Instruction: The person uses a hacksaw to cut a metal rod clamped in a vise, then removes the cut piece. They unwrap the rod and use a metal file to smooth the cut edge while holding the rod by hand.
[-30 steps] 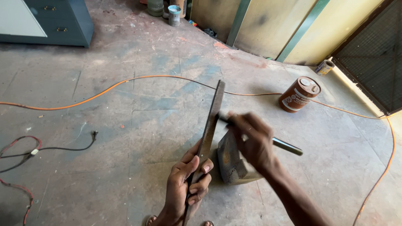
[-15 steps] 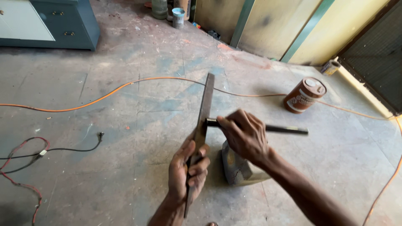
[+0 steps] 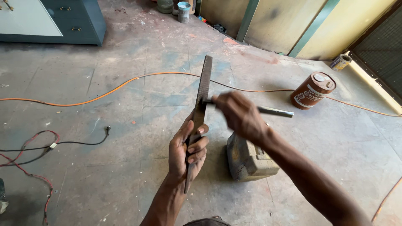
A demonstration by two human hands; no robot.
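1. Left hand [image 3: 187, 150] is wrapped around the lower half of a flat rusty steel bar [image 3: 202, 94], holding it up edge-on to the camera. The bar's long axis runs from near the person's lap up and away, leaning a touch to the right.
2. Right hand [image 3: 239, 114] is closed around a metal rod [image 3: 274, 111] that lies crosswise, pretty much square to the bar. The rod's near tip sits right at the bar's right face, about midway up; the free end sticks out to the right.
3. Touching or just shy of it? The hand's a bit motion-blurred, so I can't tell for sure.
4. Right hand is the nearer one to that meeting point; the left grips well below it.
5. Under the right forearm a chunky stone block [image 3: 249, 157] sits on the concrete floor [image 3: 125, 167]. An orange cable [image 3: 125, 83] snakes behind the bar, and a rusty brown tin can [image 3: 313, 90] lies off toward the far right wall.
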